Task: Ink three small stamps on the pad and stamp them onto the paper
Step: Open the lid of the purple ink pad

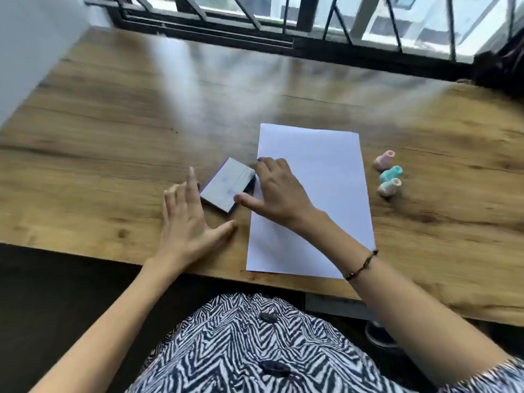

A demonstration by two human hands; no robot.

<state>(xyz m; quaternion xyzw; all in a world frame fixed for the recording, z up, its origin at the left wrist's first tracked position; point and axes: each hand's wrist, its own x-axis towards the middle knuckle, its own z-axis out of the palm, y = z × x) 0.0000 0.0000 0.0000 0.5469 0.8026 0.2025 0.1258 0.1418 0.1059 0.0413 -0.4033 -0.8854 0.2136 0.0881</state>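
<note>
A closed ink pad [224,185], a flat grey-blue box with its lid on, lies on the wooden table just left of a blank white paper [317,177]. My right hand [279,194] touches the pad's right edge with fingertips and thumb spread around its near corner. My left hand [188,219] hovers open at the pad's left side, fingers apart, index finger close to its edge. Three small stamps lie on their sides right of the paper: a pink one [383,159], a teal one [390,173] and a pale blue-and-cream one [390,187].
The wooden table [113,131] runs to a barred window [312,21] at the back. Its near edge is close to my lap, where a zebra-patterned garment [255,350] shows. A dark object [499,66] sits at the far right corner.
</note>
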